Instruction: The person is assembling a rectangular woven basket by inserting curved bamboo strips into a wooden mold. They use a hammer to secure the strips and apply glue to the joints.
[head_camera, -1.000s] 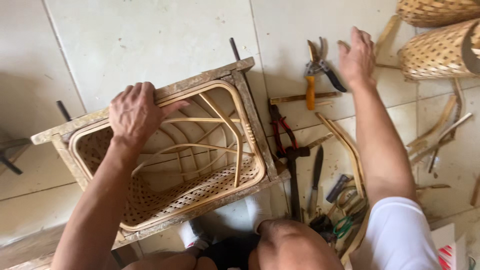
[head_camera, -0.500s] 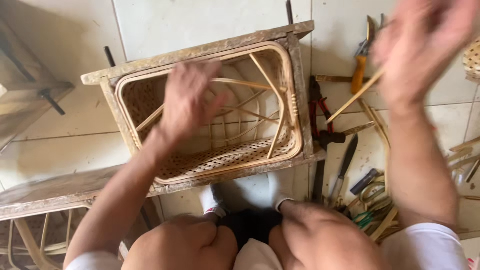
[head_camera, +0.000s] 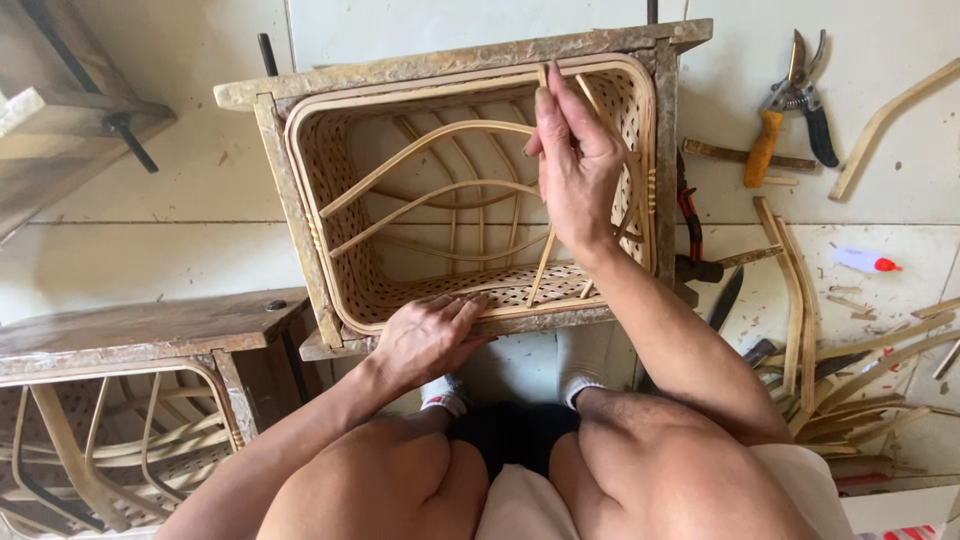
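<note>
Head view: right hand (head_camera: 578, 170) at 12 o'clock, fingers pinched together on a thin cane strip (head_camera: 543, 262) that runs down inside the woven basket frame (head_camera: 300, 200) at centre; left hand (head_camera: 428, 338) at 6 o'clock, fingers together and flat on the near rim. For a clean fit, judged: keep the left palm bracing the rim, feed the strip straight along its length, and bend it gradually beside the curved ribs (head_camera: 430, 145) to avoid a kink.
</note>
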